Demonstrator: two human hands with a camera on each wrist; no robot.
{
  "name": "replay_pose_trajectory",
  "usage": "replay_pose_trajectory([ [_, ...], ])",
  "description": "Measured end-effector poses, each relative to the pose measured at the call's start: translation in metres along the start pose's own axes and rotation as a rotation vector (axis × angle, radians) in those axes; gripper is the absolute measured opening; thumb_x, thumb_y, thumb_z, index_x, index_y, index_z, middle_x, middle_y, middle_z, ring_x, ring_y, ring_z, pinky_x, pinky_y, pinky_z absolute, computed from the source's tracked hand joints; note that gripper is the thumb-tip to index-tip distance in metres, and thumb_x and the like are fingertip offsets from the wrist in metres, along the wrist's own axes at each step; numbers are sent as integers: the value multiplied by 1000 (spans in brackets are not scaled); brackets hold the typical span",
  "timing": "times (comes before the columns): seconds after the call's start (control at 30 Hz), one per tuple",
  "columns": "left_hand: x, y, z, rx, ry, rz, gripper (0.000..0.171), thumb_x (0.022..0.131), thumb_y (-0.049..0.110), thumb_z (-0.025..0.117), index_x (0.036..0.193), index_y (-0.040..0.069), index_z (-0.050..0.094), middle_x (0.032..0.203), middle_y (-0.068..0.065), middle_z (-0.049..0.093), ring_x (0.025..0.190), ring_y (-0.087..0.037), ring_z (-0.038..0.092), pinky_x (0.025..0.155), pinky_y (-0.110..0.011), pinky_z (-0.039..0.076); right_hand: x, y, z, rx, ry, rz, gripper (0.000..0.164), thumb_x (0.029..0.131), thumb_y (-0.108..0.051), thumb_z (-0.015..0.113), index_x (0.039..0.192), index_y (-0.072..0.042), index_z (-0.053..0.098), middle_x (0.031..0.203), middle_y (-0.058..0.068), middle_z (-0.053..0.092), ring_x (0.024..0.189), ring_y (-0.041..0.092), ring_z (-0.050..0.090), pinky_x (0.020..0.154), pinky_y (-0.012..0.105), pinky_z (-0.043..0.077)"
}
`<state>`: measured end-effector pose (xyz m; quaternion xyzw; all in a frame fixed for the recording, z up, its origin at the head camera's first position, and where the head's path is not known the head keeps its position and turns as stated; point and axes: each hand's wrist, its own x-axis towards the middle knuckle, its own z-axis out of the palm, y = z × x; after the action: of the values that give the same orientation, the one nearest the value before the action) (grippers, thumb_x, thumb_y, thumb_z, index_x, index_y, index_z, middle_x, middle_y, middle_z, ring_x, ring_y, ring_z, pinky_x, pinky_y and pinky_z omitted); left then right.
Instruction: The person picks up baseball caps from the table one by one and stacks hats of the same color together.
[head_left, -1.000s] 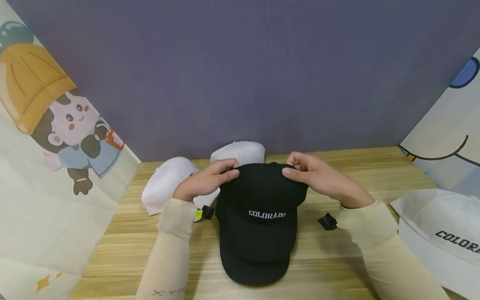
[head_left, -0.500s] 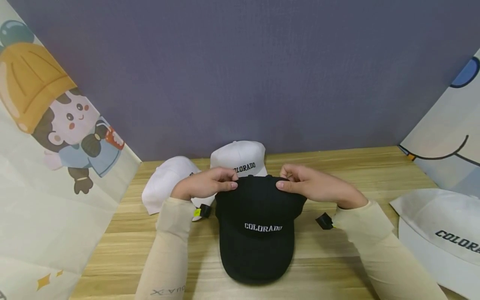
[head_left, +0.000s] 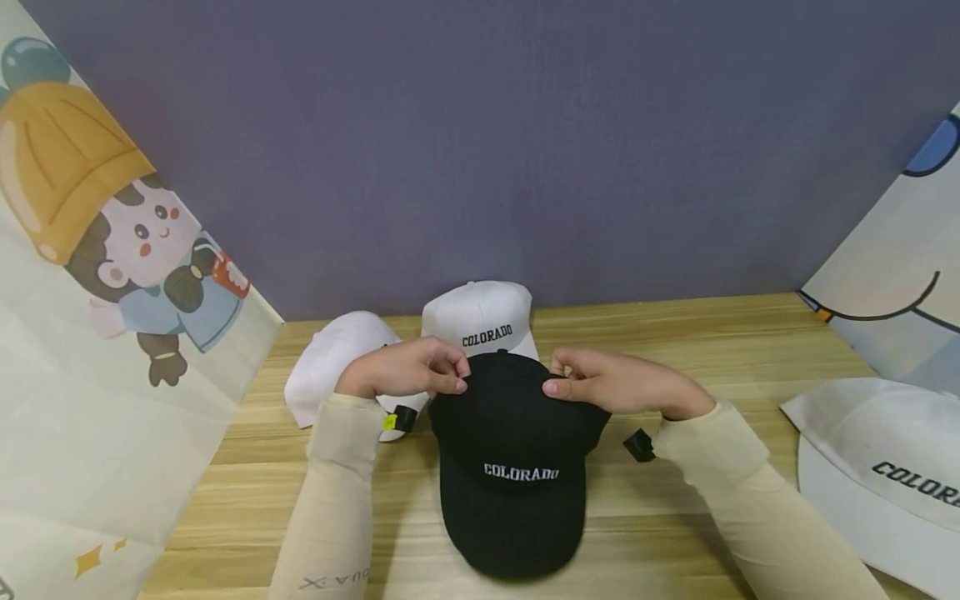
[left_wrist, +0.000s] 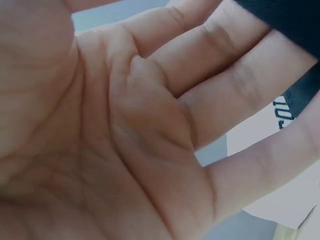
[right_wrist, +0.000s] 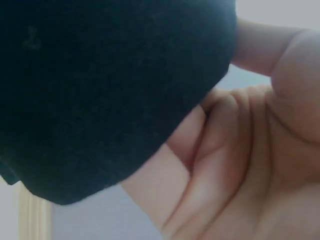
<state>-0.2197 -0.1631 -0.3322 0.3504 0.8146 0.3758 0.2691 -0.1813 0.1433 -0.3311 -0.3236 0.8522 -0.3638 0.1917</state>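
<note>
A black baseball cap (head_left: 517, 433) with white COLORADO lettering is in the middle of the head view, its brim toward me. The left hand (head_left: 408, 368) pinches the crown's upper left, thumb in front and fingers behind. On the upper right, the right hand (head_left: 615, 383) pinches it the same way. Black cloth (right_wrist: 115, 95) fills much of the right wrist view, in front of that hand's fingers. In the left wrist view the palm (left_wrist: 135, 135) shows, with the fingers reaching to dark cloth at the top right; the fingertips are hidden.
Behind the hands, a white COLORADO cap (head_left: 480, 312) sits against the grey-blue wall. Another white cap (head_left: 330, 367) lies left of it, partly behind the left hand. A larger-looking white cap (head_left: 885, 450) is at the right edge. All rest on the wooden table (head_left: 690, 517).
Both hands have lowered the top of the black cap toward me and come slightly closer together. More of the rear white cap and its lettering now shows.
</note>
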Motion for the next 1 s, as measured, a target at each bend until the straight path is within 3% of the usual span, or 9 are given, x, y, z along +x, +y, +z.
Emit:
replay_pose_trajectory([
  [0.23, 1, -6, 0, 31, -11, -7, 12, 85, 21, 63, 86, 10, 59, 74, -7, 56, 69, -33, 52, 64, -40, 42, 7, 7, 7, -22, 19, -8, 33, 90, -46, 50, 90, -13, 46, 67, 2, 42, 55, 16, 41, 53, 32, 36],
  [0.43, 3, -11, 0, 36, -16, -48, 12, 83, 20, 65, 84, 9, 59, 76, -6, 58, 70, -22, 55, 65, -40, 43, 12, 12, 11, -58, 79, -14, 31, 90, -47, 51, 88, -16, 48, 72, 2, 46, 63, 17, 45, 57, 32, 38],
  [0.7, 3, -11, 0, 68, -2, -31, 13, 85, 22, 62, 89, 11, 57, 76, -8, 56, 68, -21, 53, 63, -33, 42, 17, 17, 16, -111, 122, -17, 31, 89, -46, 52, 84, -16, 48, 75, 3, 44, 64, 18, 43, 58, 32, 37],
  [0.87, 6, -3, 3, 108, 52, -26, 19, 89, 35, 57, 96, 17, 57, 76, -7, 54, 68, -23, 53, 63, -33, 42, 19, 19, 16, -106, 116, -26, 32, 89, -46, 52, 84, -15, 48, 74, 3, 44, 64, 18, 43, 57, 32, 36],
  [1.0, 12, 3, 8, 160, 94, -19, 28, 85, 46, 59, 99, 21, 57, 78, -5, 55, 70, -20, 53, 64, -32, 42, 20, 20, 17, -100, 106, -24, 32, 88, -45, 53, 84, -15, 48, 73, 2, 44, 63, 18, 43, 57, 32, 36],
])
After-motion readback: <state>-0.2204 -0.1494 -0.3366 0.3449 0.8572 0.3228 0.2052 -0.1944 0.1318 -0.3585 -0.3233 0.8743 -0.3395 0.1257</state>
